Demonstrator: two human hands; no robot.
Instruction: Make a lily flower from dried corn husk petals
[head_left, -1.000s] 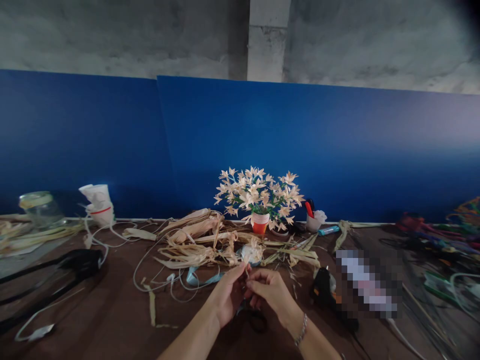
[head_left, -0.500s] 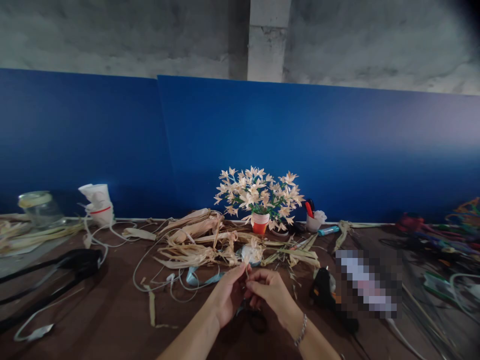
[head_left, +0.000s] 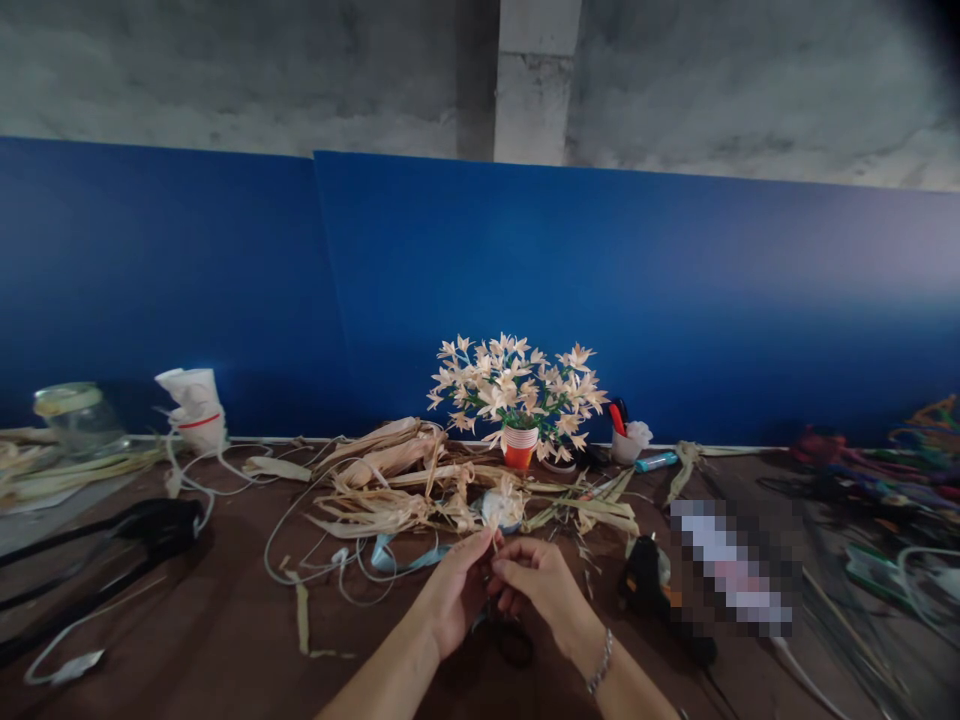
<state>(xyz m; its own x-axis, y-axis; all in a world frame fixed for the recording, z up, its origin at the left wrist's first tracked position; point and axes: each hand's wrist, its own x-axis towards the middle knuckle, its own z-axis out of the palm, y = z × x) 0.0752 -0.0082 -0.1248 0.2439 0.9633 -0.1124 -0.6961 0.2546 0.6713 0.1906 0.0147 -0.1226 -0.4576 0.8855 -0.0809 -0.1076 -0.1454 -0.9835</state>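
My left hand and my right hand meet over the near middle of the table. Their fingertips pinch together on a thin pale strip, which looks like dried husk and is mostly hidden by the fingers. Just beyond the fingertips is a white round bundle with pale husk pieces on it. Behind it spreads a pile of dried corn husks. Scissors, dark and partly covered, seem to lie below my hands.
Husk-like flowers stand in an orange-and-white cup at the back. A black glue gun lies on the right, beside a blurred-out power strip. White cables loop on the left. A glass jar stands far left.
Both hands stay together in almost the same place, with only a slight shift of the fingers. Nothing on the table has visibly moved.
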